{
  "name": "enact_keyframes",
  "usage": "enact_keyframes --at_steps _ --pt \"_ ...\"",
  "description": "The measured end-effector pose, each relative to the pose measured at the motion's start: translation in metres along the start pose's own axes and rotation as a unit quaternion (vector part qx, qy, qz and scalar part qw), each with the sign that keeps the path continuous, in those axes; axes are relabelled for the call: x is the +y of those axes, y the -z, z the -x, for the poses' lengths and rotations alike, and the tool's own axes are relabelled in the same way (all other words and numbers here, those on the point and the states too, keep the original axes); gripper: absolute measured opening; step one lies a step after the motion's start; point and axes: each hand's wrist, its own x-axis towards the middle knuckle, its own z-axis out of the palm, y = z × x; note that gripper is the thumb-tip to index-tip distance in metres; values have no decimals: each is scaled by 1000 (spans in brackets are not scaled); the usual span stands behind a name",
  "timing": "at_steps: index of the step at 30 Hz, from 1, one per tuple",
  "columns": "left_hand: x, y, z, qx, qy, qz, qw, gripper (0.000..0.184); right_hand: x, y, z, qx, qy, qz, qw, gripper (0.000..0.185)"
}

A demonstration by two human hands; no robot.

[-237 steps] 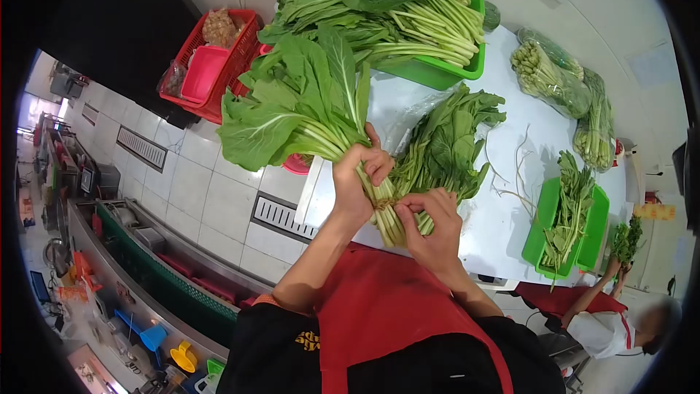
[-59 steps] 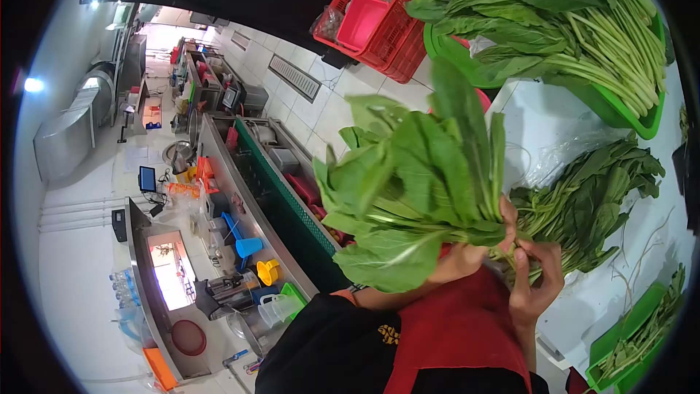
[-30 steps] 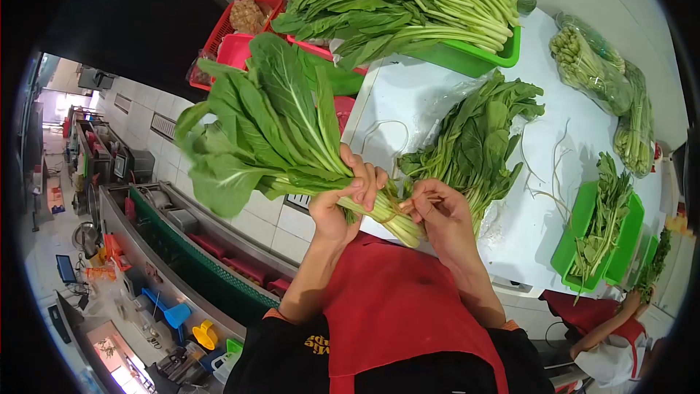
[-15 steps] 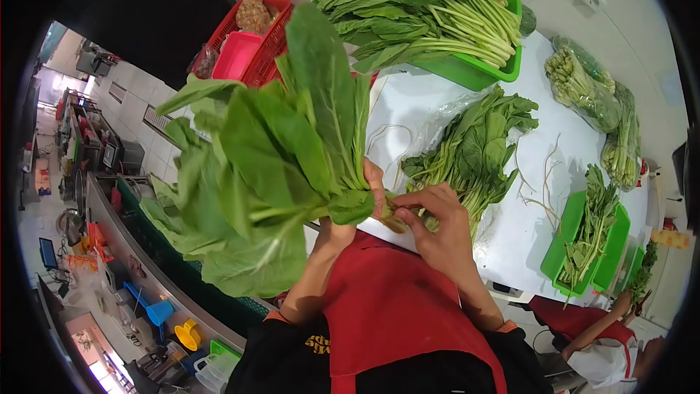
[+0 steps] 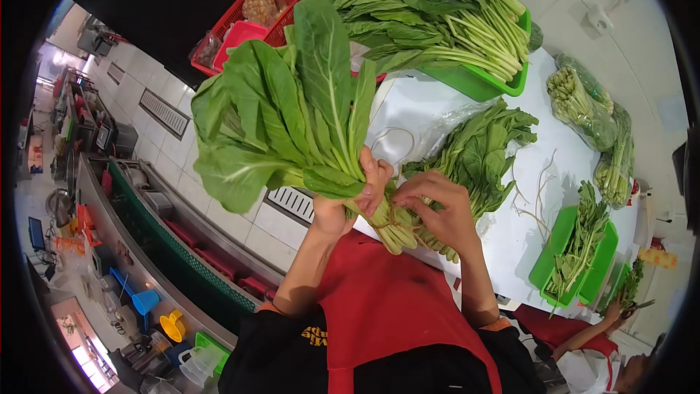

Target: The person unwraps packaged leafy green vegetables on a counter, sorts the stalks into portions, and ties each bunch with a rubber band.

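My left hand [image 5: 357, 193] is wrapped round the stems of a bunch of leafy greens [image 5: 281, 113], held up in front of the red apron. The broad leaves fan out to the upper left, while the pale cut stem ends point down to the right. A thin brownish tie [image 5: 386, 217] circles the stems just below my left fingers. Beside that tie is my right hand [image 5: 441, 208], its thumb and fingers pinched together; whatever lies between them is hidden. Behind it, a pile of leafy greens [image 5: 477, 149] rests on the white table [image 5: 510, 248].
A green crate [image 5: 474, 84] heaped with long-stemmed greens stands at the back. Bagged vegetables [image 5: 580, 91] lie on the right, near a small green basket [image 5: 543, 270]. Loose strings [image 5: 536, 197] lie between. At lower right, another person's hand [image 5: 615, 312] holds scissors near greens.
The bunch has turned: its stem ends and tie now show, swung down and right. Its leaves have moved up and away from the counter. My right hand stays close to the stems.
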Motion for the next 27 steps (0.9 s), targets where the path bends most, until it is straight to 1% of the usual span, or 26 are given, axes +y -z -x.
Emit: enact_keyframes --at_steps 2,4,6,7,8,9,10,11,12,14,15,17,18,19,20,21,22,24,25,26,27 --pt "3 0 -3 9 -7 2 1000 24 -1 0 1 26 35 58 997 15" --pt "3 1 -5 16 -12 4 1000 24 -9 -4 2 28 33 71 997 16" --pt "-1 7 -5 23 4 9 1000 21 -13 -10 5 31 31 85 995 17" --pt "-3 8 -5 23 4 8 1000 21 -13 -15 6 53 37 99 993 18" --pt "-6 8 -5 41 -1 -15 999 21 -12 -18 7 74 43 112 990 19" --pt "-8 7 -4 60 -5 -38 997 20 -13 -20 9 74 44 111 990 19" --pt "-10 6 -3 60 -6 -39 997 20 -13 -22 12 87 15 111 990 21" --pt "-11 5 -3 96 -3 -39 995 20 -14 -25 14 101 -14 111 989 23" --pt "-12 4 -3 132 0 -38 991 19 -16 -29 15 102 -13 110 989 23" --pt "-15 4 -3 137 8 -35 990 18 -19 -39 16 151 -116 -24 981 28" --pt "-16 4 -4 145 16 -32 989 18 -19 -39 16 151 -115 -23 982 28" --pt "-15 0 -4 149 22 -54 987 16 -18 -38 16 150 -72 -11 986 31" --pt "-15 -2 -4 154 29 -77 985 15 -18 -37 15 149 -71 -13 986 31" --pt "-15 -3 -5 155 29 -78 984 15 -16 -36 14 142 -22 63 988 31" --pt "-16 -3 -6 188 36 -89 977 19 -16 -34 13 135 26 139 981 31" --pt "-18 -4 -7 221 42 -100 969 24 -19 -34 13 135 28 139 981 31" --pt "-18 -4 -9 221 40 -101 969 24 -24 -33 12 122 30 156 980 31" --pt "-22 -4 -8 262 7 -121 957 21 -27 -34 12 110 33 172 978 32" --pt "-24 -6 -8 261 6 -122 957 21 -26 -35 13 111 33 187 976 31" --pt "-27 -7 -6 276 6 -140 951 12 -23 -36 14 112 34 202 972 30" --pt "-30 -8 -4 291 6 -158 944 14 -20 -38 14 113 35 202 972 30"
